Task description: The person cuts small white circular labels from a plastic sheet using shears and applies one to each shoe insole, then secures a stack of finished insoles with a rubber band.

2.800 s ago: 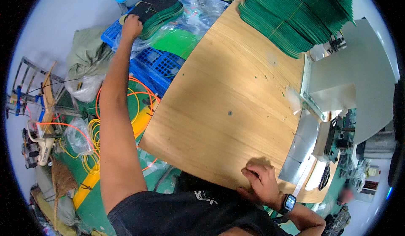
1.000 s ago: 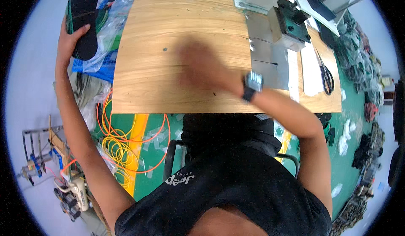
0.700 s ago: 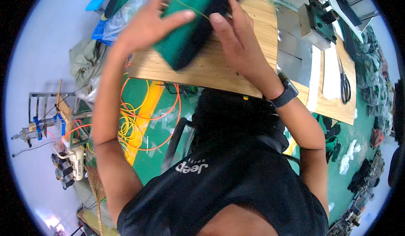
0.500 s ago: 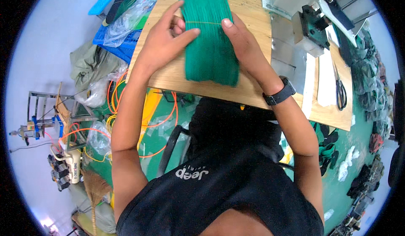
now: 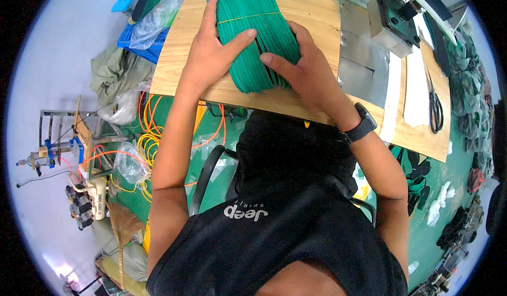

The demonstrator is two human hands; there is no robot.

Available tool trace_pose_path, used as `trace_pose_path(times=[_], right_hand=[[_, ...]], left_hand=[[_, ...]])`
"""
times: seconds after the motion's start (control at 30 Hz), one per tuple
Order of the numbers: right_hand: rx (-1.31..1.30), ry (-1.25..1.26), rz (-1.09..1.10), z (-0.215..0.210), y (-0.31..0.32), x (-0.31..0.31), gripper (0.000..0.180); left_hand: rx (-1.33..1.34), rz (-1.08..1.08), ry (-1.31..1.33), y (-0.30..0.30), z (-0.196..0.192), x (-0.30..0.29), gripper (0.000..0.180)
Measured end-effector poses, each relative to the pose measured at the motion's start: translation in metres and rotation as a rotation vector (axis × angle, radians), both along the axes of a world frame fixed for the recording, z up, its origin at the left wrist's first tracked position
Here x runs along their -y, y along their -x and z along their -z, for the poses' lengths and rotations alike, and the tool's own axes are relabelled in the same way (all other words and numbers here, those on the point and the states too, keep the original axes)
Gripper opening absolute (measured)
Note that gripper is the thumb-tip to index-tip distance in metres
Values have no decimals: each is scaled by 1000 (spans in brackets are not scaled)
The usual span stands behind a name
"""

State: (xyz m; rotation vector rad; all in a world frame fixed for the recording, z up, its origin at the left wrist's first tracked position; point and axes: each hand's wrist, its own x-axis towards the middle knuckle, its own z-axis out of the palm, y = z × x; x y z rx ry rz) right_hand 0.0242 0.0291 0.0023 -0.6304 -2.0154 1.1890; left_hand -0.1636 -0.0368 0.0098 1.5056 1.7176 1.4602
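Note:
A thick bundle of thin green layered pieces [image 5: 245, 39] lies tilted at the near edge of the wooden table [image 5: 311, 10]. A thin yellowish band runs across its upper part, and dark slits show between some layers low down. My left hand [image 5: 214, 53] clasps the bundle's left side, index finger stretched along the edge and thumb laid over the top. On the right side my right hand [image 5: 306, 66] grips it, thumb pressed near a dark slit, other fingers partly hidden round the far side. The bundle's underside is hidden.
A metal block with a black fixture [image 5: 393, 24] stands right on a metal plate [image 5: 362, 74]. Scissors [image 5: 435, 108] lie beside white strips [image 5: 416, 92]. Left are a blue crate [image 5: 138, 45] with plastic wrap, and orange and yellow hoses [image 5: 150, 142] on the floor.
The bundle has turned and tipped, its lower end swinging so slits between layers now show. My right thumb has slid down and left onto its lower part; the left hand stays at its side.

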Motion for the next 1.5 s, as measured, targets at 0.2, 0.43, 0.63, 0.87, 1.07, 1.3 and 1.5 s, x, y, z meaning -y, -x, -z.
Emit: trace_pose_path(times=[0.2, 0.43, 0.63, 0.87, 1.07, 1.3, 1.5], right_hand=[[40, 29, -35, -4, -9, -10, 53], [42, 2, -162, -8, -11, -20, 37], [318, -364, 61, -31, 2, -21, 48], [419, -508, 101, -29, 1, -51, 56], [400, -500, 37, -76, -70, -19, 38], [516, -620, 141, -26, -95, -23, 50], [374, -163, -31, -51, -95, -6, 50]], left_hand=[[58, 134, -26, 7, 0, 2, 84], [-134, 119, 25, 31, -14, 6, 83], [-394, -149, -13, -4, -3, -15, 71], [-228, 17, -23, 58, -9, -68, 47], [-79, -147, 38, 145, 5, -125, 43], [-639, 531, -190, 22, -73, -96, 68], [-926, 713, 1, -32, -58, -24, 63]])
